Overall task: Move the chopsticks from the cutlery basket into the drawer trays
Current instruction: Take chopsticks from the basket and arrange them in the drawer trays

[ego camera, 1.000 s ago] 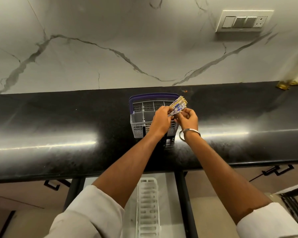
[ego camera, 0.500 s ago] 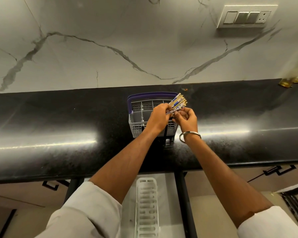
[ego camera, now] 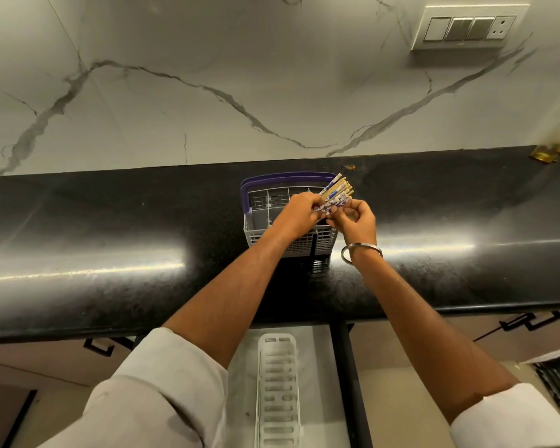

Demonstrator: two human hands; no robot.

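Observation:
A white cutlery basket (ego camera: pixel 262 202) with a purple handle stands on the black countertop (ego camera: pixel 110 227). Above its right side I hold a bundle of several chopsticks (ego camera: pixel 337 190), wooden with blue-and-white patterned ends, tilted up to the right. My left hand (ego camera: pixel 299 215) is closed around the bundle's lower part. My right hand (ego camera: pixel 356 219), with a metal bangle on the wrist, pinches the bundle from the right. Below the counter edge an open drawer holds a white slotted tray (ego camera: pixel 277 389). The chopsticks' lower ends are hidden by my hands.
A marble-pattern wall rises behind the counter, with a switch plate (ego camera: pixel 469 27) at the upper right. A gold-coloured object (ego camera: pixel 545 155) lies at the counter's far right. Cabinet fronts with black handles (ego camera: pixel 527 323) flank the open drawer.
The bundle of chopsticks has stayed over the basket's right side; my fingers have shifted slightly on it. The view has tilted a little.

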